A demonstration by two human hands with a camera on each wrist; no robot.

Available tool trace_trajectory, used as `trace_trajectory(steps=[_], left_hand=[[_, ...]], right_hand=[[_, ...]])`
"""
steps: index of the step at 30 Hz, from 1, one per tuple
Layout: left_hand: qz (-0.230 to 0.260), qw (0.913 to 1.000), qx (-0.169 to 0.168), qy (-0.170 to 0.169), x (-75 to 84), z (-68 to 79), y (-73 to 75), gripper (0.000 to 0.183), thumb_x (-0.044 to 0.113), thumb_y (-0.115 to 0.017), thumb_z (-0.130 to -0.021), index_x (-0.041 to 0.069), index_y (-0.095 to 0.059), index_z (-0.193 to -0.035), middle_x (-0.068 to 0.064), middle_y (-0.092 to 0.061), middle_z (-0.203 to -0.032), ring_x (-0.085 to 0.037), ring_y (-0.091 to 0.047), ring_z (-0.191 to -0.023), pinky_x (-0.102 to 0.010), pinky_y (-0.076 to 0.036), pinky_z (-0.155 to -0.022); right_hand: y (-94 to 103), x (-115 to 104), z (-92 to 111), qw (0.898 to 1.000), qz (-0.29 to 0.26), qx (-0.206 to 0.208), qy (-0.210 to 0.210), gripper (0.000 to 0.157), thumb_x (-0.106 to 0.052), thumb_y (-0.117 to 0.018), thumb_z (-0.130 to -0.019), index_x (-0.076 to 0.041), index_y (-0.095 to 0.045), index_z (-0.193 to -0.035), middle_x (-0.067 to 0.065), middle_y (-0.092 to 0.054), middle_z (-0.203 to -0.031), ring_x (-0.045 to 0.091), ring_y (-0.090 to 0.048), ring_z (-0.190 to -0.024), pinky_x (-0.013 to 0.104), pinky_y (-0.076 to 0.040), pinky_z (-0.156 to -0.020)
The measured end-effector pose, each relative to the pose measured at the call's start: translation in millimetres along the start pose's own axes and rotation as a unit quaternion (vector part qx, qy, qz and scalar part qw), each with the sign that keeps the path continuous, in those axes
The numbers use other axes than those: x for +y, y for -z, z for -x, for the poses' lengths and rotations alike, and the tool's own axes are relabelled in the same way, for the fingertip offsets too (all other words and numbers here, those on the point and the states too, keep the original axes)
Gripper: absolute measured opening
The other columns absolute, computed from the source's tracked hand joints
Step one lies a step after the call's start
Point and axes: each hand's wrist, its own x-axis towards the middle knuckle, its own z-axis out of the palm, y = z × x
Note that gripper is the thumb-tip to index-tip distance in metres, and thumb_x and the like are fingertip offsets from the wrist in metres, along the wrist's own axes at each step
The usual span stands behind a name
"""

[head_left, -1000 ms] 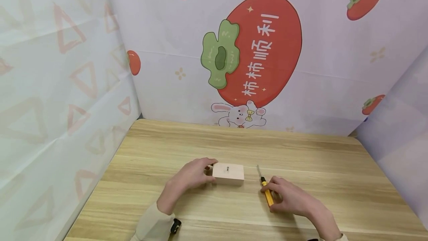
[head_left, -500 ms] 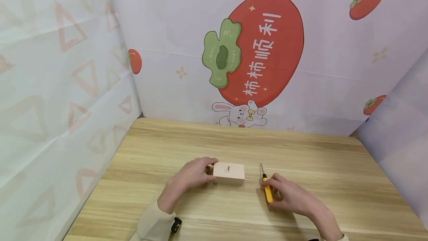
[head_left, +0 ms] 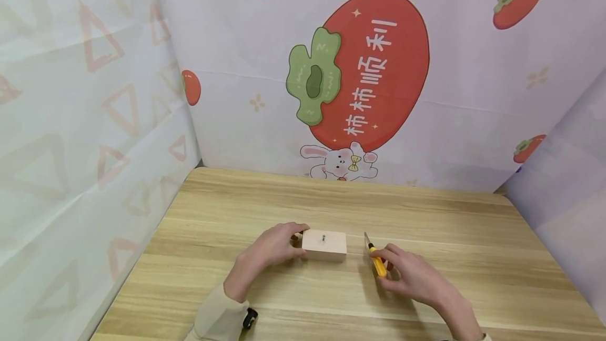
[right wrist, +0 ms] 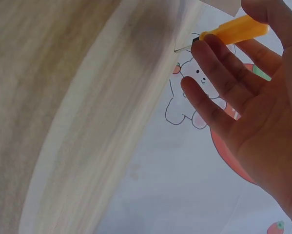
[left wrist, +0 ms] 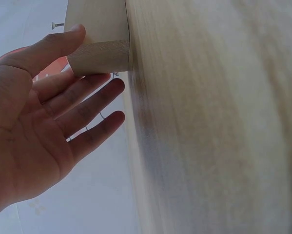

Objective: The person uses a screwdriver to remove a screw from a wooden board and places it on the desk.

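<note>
Yellow-handled screwdriver [head_left: 378, 265], pinched in the right hand [head_left: 411, 276]; to its left, the left hand [head_left: 273, 246] grips one end of a wooden block [head_left: 325, 247] on the table [head_left: 284, 299]. From afar, I'd brace that block and seat the tip [head_left: 366, 236] squarely on its upright screw [head_left: 324, 238]. Beyond, a persimmon print [head_left: 402, 62] reads 柿柿顺利; I see no brand.

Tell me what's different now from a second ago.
The right hand and the yellow screwdriver it holds have shifted slightly up the head view, the handle end most. Nothing was newly gripped or released. The left hand still holds the wooden block, its screw still protruding.
</note>
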Motion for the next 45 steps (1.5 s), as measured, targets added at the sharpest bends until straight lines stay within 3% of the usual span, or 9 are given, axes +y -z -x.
trace_trajectory(steps=[5,9,12,20,27,37,45], left_hand=[[0.006,1.0000,-0.001,-0.004,0.6,1.2,0.2,0.062,0.026,-0.080,-0.084,0.009,-0.057,-0.139,-0.008,-0.067,-0.127,-0.023,-0.067,-0.108,-0.041,-0.053,-0.094],[0.009,1.0000,-0.002,-0.005,1.1,2.5,0.4,0.062,0.026,-0.080,-0.084,0.008,-0.057,-0.139,-0.008,-0.067,-0.127,-0.024,-0.068,-0.107,-0.041,-0.053,-0.094],[0.012,0.9999,-0.001,-0.004,1.1,2.9,-0.1,0.062,0.026,-0.080,-0.083,0.008,-0.057,-0.139,-0.008,-0.067,-0.128,-0.024,-0.068,-0.107,-0.041,-0.053,-0.094],[0.008,1.0000,0.000,0.003,1.1,2.5,-0.5,0.063,0.027,-0.081,-0.083,0.010,-0.057,-0.139,-0.006,-0.067,-0.127,-0.022,-0.068,-0.107,-0.040,-0.053,-0.093],[0.015,0.9999,-0.002,0.003,1.1,2.8,0.7,0.063,0.027,-0.081,-0.082,0.010,-0.057,-0.139,-0.005,-0.067,-0.126,-0.021,-0.068,-0.107,-0.040,-0.053,-0.094],[0.009,1.0000,0.000,0.001,-0.1,1.7,0.3,0.063,0.029,-0.082,-0.081,0.012,-0.059,-0.137,-0.005,-0.067,-0.127,-0.021,-0.068,-0.106,-0.040,-0.053,-0.094],[0.008,1.0000,0.000,0.002,-2.9,-0.4,0.4,0.065,0.031,-0.082,-0.080,0.013,-0.059,-0.138,-0.005,-0.068,-0.127,-0.021,-0.069,-0.106,-0.041,-0.052,-0.095]], right_hand=[[-0.3,-1.0,-2.7,0.997,0.025,0.076,0.008,0.035,-0.013,-0.079,-0.080,-0.014,-0.069,-0.114,-0.017,-0.058,-0.091,0.000,-0.055,-0.072,0.018,-0.044,-0.060],[-0.3,-0.9,-6.8,0.983,0.039,0.175,0.040,0.032,-0.006,-0.079,-0.075,-0.016,-0.071,-0.104,-0.019,-0.058,-0.085,-0.001,-0.053,-0.068,0.013,-0.041,-0.057],[2.6,-3.6,-10.0,0.974,0.034,0.217,0.057,0.032,-0.003,-0.079,-0.074,-0.016,-0.072,-0.102,-0.020,-0.058,-0.083,-0.003,-0.055,-0.070,0.008,-0.039,-0.057],[11.0,-14.1,-17.9,0.971,0.007,0.232,0.059,0.034,-0.004,-0.084,-0.074,-0.015,-0.072,-0.104,-0.017,-0.063,-0.089,-0.005,-0.057,-0.072,0.007,-0.039,-0.056],[16.3,-21.8,-28.1,0.965,0.008,0.253,0.068,0.028,-0.015,-0.083,-0.079,-0.019,-0.070,-0.104,-0.015,-0.063,-0.094,-0.001,-0.061,-0.073,0.009,-0.045,-0.060],[27.2,-42.0,-52.8,0.961,-0.032,0.266,0.074,0.062,0.000,-0.081,-0.077,-0.005,-0.053,-0.133,-0.007,-0.069,-0.088,0.007,-0.067,-0.077,0.019,-0.056,-0.071],[29.5,-57.8,-76.8,0.947,-0.052,0.297,0.112,0.063,0.006,-0.083,-0.071,0.002,-0.054,-0.127,0.001,-0.071,-0.089,0.013,-0.067,-0.076,0.028,-0.058,-0.067]])
